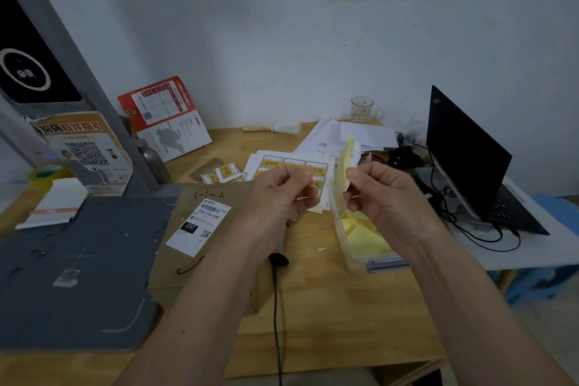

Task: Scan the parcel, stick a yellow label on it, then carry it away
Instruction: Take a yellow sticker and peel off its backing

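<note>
The parcel (200,247) is a flat brown cardboard package lying on the wooden desk, with a white shipping label (199,224) and handwritten numbers on top. Both hands hover above the desk just right of it. My left hand (279,197) pinches a small label piece at its fingertips. My right hand (382,194) pinches a pale yellow backing strip (344,160) that stands upright between the hands. A sheet of yellow labels (289,163) lies on the desk behind my hands, partly hidden by them.
A grey scanner base (78,269) fills the left. A clear box of yellow scraps (360,238) sits under my right hand. A black cable (275,307) runs toward me. An open laptop (470,160), loose papers, a glass mug (363,108) and a tape roll (44,175) crowd the edges.
</note>
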A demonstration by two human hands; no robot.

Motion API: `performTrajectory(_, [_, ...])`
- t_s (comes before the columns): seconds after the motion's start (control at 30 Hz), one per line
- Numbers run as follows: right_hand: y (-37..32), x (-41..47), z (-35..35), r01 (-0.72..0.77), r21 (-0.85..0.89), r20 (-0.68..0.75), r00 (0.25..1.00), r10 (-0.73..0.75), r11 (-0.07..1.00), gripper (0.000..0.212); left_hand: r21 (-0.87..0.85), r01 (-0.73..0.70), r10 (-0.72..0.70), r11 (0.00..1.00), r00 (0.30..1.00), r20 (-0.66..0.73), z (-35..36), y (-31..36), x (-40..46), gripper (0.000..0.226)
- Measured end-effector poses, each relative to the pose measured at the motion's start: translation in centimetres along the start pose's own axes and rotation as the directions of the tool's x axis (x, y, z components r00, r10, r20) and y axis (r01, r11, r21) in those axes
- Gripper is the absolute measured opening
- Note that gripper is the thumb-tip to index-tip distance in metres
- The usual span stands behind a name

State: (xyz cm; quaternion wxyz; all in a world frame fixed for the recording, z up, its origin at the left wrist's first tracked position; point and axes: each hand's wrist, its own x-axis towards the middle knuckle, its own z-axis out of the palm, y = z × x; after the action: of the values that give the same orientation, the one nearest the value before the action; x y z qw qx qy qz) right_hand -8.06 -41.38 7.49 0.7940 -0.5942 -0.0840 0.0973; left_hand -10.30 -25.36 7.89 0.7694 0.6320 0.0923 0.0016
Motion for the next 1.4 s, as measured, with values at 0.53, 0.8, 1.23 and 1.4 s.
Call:
performTrajectory(0.53, [0.9, -0.3, 0.6, 0.003, -0.02, 0.106, 0.994, -0.001, 1.0, 0.014, -0.083, 0.146, -0.118, 0.986, 0.955, 0.273, 0.1, -0.5, -0.5, 0.013])
performTrajectory(0.8, [1.0, 0.2, -0.2, -0.099, 0.061, 0.19, 0.978, 0.086, 0.993, 0.012, -0.023, 0.118, -0.108, 0.993, 0.96, 0.26, 0.2, -0.2, -0.9, 0.011])
performTrajectory(1.23, [1.4, -0.1, 0.2, -0.195, 0.178, 0.251, 0.957, 0.147, 0.965, 0.038, 0.193, -0.143, 0.137, 0.971, 0.99, 0.047, 1.4, 0.3, -1.1, 0.012])
performTrajectory(1.4, [0.9, -0.2, 0.5, -0.084, -0.028, 0.142, 0.986, 0.087, 0.996, 0.047, 0.304, -0.179, 0.191, 0.936, 0.982, -0.01, 1.9, 0.0, -1.2, 0.012])
